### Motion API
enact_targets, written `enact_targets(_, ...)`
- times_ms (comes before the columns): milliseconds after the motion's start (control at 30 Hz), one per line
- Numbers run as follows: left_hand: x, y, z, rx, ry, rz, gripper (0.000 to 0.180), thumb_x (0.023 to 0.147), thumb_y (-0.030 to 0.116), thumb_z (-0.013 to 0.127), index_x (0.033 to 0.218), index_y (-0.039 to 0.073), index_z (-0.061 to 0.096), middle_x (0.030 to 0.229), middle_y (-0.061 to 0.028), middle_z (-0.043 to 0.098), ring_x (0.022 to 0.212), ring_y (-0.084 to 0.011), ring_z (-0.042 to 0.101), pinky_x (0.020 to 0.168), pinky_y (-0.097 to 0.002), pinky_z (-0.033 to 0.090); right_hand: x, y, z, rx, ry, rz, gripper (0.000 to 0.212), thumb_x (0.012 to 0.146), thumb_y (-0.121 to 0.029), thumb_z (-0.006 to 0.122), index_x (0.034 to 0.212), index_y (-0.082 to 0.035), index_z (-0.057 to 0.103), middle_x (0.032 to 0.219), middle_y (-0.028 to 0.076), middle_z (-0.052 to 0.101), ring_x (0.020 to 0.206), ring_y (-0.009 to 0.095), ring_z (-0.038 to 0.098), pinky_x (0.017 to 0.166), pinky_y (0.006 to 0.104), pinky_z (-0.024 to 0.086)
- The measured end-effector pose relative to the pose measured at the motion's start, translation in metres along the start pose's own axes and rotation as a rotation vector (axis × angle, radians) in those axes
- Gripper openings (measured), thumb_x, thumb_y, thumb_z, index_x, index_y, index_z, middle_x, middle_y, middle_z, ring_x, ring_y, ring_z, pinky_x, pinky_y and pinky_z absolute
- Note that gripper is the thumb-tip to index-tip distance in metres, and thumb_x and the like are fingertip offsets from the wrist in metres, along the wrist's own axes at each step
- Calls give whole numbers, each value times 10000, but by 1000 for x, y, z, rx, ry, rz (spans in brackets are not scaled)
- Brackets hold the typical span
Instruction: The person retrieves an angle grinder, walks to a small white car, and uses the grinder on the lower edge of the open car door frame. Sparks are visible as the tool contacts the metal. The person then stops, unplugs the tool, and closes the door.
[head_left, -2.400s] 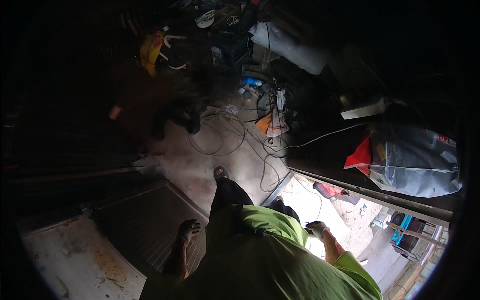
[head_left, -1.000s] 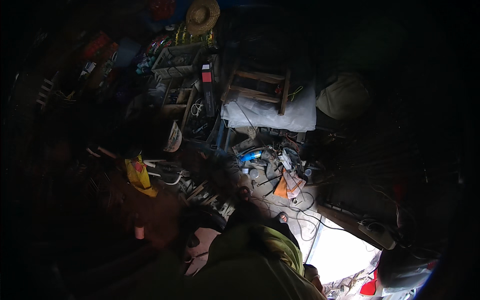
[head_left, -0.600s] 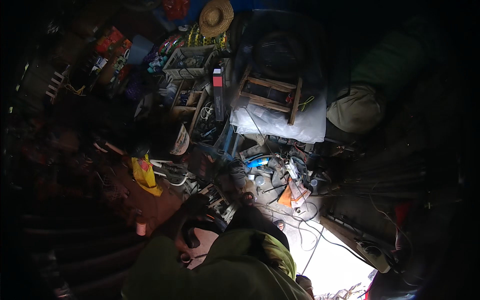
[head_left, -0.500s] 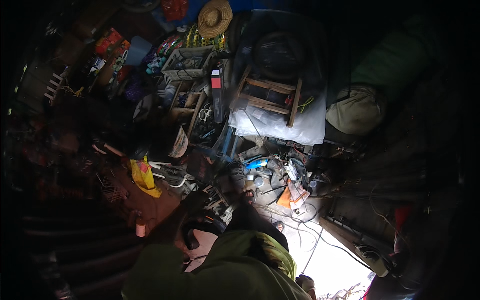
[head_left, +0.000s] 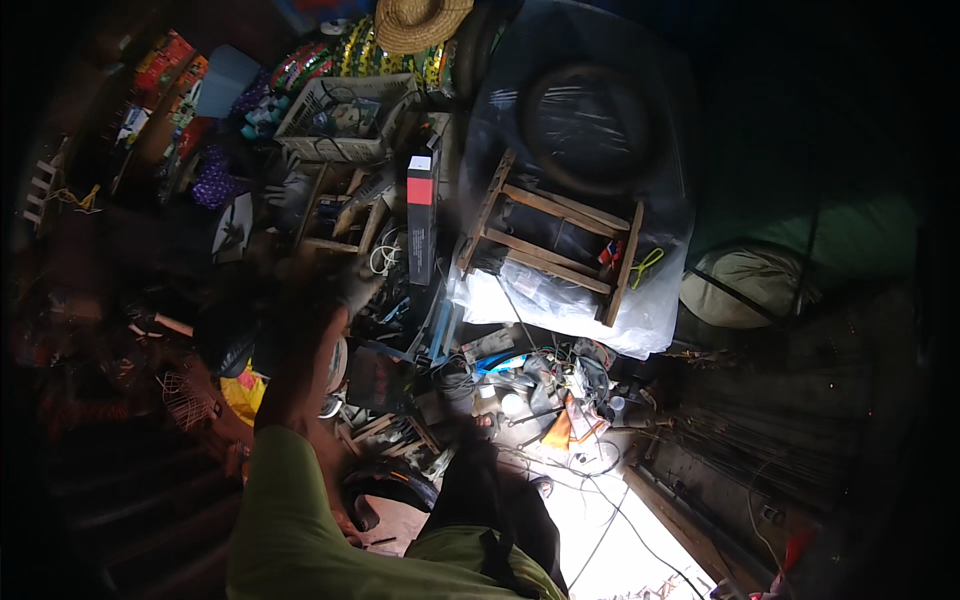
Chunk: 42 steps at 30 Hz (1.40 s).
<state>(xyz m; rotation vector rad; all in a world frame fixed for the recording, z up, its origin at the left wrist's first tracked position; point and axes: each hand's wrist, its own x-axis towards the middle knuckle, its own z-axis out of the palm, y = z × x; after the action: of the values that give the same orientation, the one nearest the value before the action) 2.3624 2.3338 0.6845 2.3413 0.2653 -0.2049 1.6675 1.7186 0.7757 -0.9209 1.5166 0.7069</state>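
Note:
My left arm, in a green sleeve, reaches forward. My left hand [head_left: 348, 292] is dark and smeared by motion, so its fingers do not show clearly and I cannot make out anything in it. Just beyond it sits a wooden tray with compartments [head_left: 345, 215], holding tools and small items. Next to the hand lies a coil of white cord [head_left: 386, 258]. A tall black and red carton [head_left: 421, 220] stands to its right. Below the forearm, a yellow bag [head_left: 243, 392] is partly covered. My right hand is out of the picture.
A grey plastic crate [head_left: 345, 120] and a straw hat [head_left: 424, 22] are at the back. A wooden frame [head_left: 560, 235] and a tyre [head_left: 588, 130] rest on plastic sheeting [head_left: 640, 320]. Cables [head_left: 640, 525] trail over the bright floor at right, beside a wooden beam [head_left: 670, 520].
My left arm has come forward over the clutter towards the compartment tray. My right hand, seen at the lower edge before, has left the picture. The whole view has shifted.

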Motion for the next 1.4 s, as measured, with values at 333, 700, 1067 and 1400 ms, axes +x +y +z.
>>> enact_targets(333,243,21,-15,533,368,294,902,782,327,825,1563,94,439,1538,-250,486,1446,-435,440,1209,-524,358,-25,-47,63,-30,108,61,236,999,-81,639,1180,66,676,1029,229,744,916,363,744,842,484,635)
enact_targets(700,301,-42,43,400,26,16,924,712,295,876,1512,97,460,1279,-211,703,1184,-385,685,1036,-435,544,-51,-48,82,-28,177,114,257,1008,-97,638,1201,69,665,1037,230,745,923,356,747,850,469,632)
enact_targets(1067,253,-45,33,9,271,130,780,746,307,886,1394,22,558,1235,-147,718,1099,-311,702,976,-421,553,-51,-51,76,-19,108,76,278,1017,-113,638,1223,72,654,1045,232,747,929,350,750,859,455,630)
enact_targets(1400,66,75,-135,-365,207,-243,615,846,254,838,1365,31,594,1245,-107,715,1071,-217,712,939,-387,567,-27,-30,52,44,-47,-33,298,1024,-128,638,1242,75,644,1052,233,748,935,344,753,867,441,628)
